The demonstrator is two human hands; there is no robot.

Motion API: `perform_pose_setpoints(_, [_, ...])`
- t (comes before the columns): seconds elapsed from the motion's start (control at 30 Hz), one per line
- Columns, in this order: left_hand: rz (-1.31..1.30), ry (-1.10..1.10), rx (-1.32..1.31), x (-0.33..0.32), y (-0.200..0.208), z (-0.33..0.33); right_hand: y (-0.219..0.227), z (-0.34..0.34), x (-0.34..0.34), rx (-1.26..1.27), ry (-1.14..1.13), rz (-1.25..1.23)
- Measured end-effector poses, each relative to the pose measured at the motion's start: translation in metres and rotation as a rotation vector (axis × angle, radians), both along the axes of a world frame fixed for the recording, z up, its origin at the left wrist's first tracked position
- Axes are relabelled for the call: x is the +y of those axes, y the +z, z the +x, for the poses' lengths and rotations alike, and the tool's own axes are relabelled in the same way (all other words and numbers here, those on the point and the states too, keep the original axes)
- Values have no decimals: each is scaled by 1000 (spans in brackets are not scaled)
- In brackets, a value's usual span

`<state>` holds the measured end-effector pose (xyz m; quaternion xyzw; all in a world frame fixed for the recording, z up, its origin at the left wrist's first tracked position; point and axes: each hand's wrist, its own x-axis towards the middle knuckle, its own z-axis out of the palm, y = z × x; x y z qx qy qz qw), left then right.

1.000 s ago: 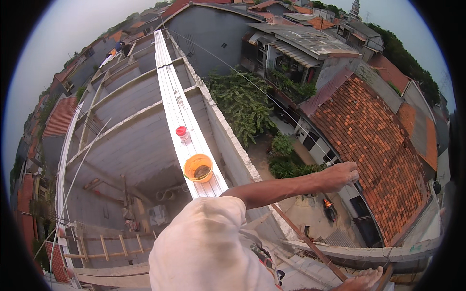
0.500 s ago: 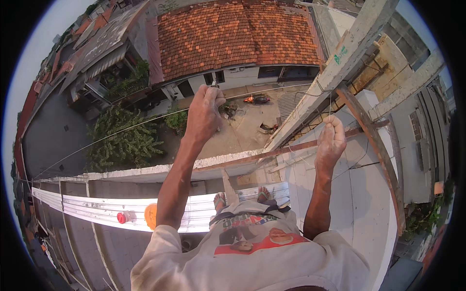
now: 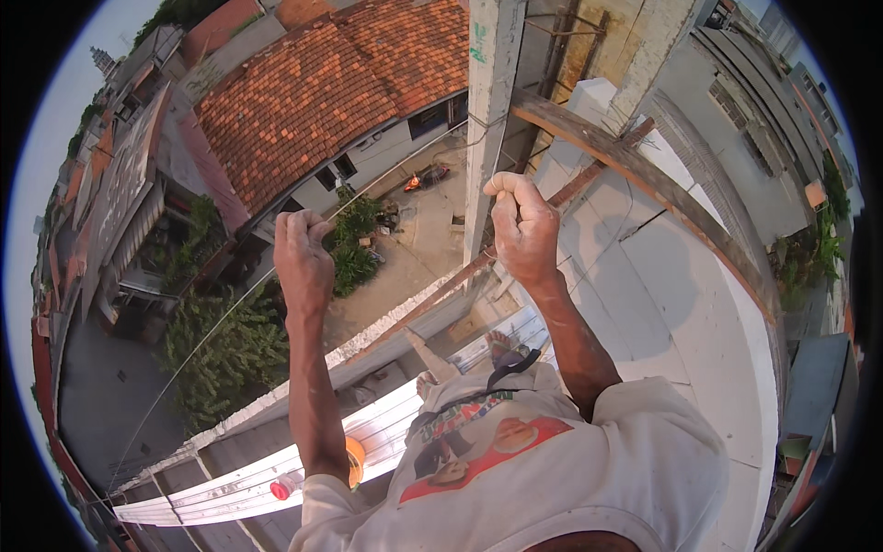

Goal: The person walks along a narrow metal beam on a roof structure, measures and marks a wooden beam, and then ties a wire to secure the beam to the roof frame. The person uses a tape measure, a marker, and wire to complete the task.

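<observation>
My left hand [image 3: 305, 259] is raised in front of me with its fingers curled closed; what lies inside them is hidden. A taut pale line [image 3: 228, 315] runs past it from the lower left toward a concrete post [image 3: 495, 83]; I cannot tell whether the hand touches the line. My right hand [image 3: 524, 225] is up beside the post, thumb and forefinger pinched together. A thin string showed in this pinch a moment earlier; now it is too fine to make out. Wire is wrapped around the post above that hand.
I stand high up, feet [image 3: 498, 344] on long white ribbed panels [image 3: 391, 425]. A red round object [image 3: 282, 488] and an orange container [image 3: 355, 460] sit on them. A wooden beam [image 3: 644, 170] slants over a pale slab [image 3: 625, 313] at right. Beyond the wall edge lies a yard far below.
My view has turned right, so the post stands nearer the middle. Both hands have come closer together, the right one moving in beside the post. Both stay closed.
</observation>
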<state>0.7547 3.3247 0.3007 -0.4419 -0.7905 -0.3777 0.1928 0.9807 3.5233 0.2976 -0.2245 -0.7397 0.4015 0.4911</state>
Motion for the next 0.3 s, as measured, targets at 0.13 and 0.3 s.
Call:
perform_pose_setpoints(0.13, [-11, 26, 12, 2, -3, -4, 2, -1, -1, -37, 16, 4])
perform_pose_setpoints(0.3, [18, 70, 1, 10, 2, 2, 1, 2, 1, -16, -11, -22])
